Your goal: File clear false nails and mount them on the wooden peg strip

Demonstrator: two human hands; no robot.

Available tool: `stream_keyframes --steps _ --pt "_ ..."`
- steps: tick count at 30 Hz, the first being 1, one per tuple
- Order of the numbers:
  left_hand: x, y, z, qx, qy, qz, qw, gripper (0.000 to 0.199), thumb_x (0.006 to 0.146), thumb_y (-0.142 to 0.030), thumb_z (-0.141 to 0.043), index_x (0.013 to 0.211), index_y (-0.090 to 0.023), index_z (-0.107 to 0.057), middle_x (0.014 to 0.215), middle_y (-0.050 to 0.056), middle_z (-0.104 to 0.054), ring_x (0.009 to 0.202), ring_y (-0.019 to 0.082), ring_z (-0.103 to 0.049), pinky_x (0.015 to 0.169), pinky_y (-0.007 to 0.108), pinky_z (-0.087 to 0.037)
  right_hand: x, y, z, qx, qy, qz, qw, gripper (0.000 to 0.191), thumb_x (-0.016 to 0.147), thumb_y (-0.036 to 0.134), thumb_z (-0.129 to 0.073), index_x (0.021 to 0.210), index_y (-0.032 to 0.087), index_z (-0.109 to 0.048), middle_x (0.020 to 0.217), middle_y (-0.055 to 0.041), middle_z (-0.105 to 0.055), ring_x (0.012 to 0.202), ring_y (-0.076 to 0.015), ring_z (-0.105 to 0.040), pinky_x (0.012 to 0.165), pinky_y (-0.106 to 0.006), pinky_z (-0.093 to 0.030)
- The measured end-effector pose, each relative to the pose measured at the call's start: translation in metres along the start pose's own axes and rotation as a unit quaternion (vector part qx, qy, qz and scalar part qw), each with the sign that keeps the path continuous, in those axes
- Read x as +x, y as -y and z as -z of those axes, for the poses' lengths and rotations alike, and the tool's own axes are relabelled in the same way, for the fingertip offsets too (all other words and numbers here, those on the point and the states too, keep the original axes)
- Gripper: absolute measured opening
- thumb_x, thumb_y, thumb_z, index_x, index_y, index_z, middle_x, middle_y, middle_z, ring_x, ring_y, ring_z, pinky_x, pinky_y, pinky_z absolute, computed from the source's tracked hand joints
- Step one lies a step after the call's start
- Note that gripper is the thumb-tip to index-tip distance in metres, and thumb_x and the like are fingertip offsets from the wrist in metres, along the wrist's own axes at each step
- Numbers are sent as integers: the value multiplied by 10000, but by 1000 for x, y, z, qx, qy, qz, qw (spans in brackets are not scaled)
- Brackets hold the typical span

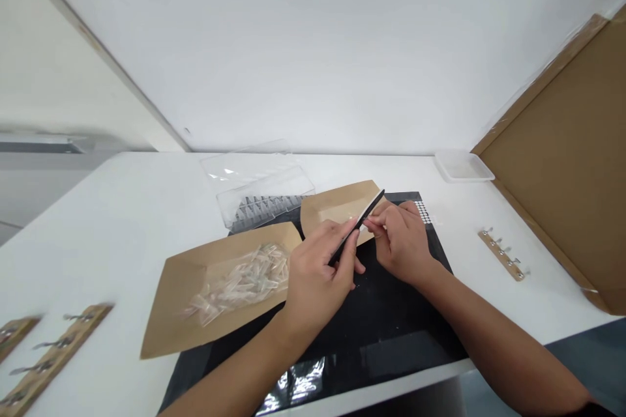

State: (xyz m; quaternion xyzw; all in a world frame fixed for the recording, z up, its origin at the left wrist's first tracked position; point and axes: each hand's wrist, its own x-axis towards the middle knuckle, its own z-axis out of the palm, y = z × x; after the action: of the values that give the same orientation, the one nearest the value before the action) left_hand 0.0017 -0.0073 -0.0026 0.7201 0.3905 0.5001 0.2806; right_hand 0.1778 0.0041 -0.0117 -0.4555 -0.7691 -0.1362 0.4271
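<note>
My left hand is closed around a slim, flat black-and-white stick that looks like a nail file. The stick slants up to the right. Right beside it, my right hand pinches something small at its fingertips, mostly hidden by the fingers. Both hands are close together over the black mat. Behind them stands an open brown cardboard tray. To the left of my left hand, a larger cardboard tray holds a heap of small clear plastic pieces.
A clear plastic box with rows of grey pieces lies at the back. A white shallow container stands back right. Wooden hook racks lie at right and at left. A cardboard panel borders the right side.
</note>
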Motion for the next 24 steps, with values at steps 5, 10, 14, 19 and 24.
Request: stream_keyframes --steps 5,10,14,19,24 --pt "0 -1 -1 6 -7 2 1000 242 1043 -265 -598 1182 -196 -785 817 4 -742 412 35 -599 411 152 -548 3 0 1 -23 -21 -42 999 185 1061 192 -534 892 234 -473 808 -12 -730 652 -163 -651 717 -368 -350" --pt "1 0 0 -9 -8 5 1000 228 1040 -260 -608 1148 -178 -791 858 14 -741 417 26 -605 390 139 -524 3 0 -3 8 3 -30 1000 193 1057 190 -535 879 233 -473 797 3 -725 681 -164 -661 728 -363 -346" --pt "2 -1 1 -15 -12 4 1000 226 1040 -244 -607 1144 -169 -793 837 9 -730 412 24 -603 395 136 -527 5 2 -3 23 0 -43 999 196 1061 196 -524 876 232 -472 768 14 -705 667 -156 -650 740 -357 -345" --pt "2 0 1 -18 -9 12 1000 228 1041 -258 -605 1150 -185 -792 833 5 -733 415 32 -612 388 145 -532 8 2 -2 5 1 -56 998 205 1056 209 -531 862 233 -471 765 14 -711 640 -151 -630 739 -365 -328" --pt "2 0 1 -33 -9 18 999 231 1037 -285 -609 1140 -197 -795 830 7 -733 430 50 -636 382 155 -542 8 4 -1 19 14 -46 999 213 1052 201 -536 855 233 -463 748 23 -701 655 -154 -644 741 -368 -333"
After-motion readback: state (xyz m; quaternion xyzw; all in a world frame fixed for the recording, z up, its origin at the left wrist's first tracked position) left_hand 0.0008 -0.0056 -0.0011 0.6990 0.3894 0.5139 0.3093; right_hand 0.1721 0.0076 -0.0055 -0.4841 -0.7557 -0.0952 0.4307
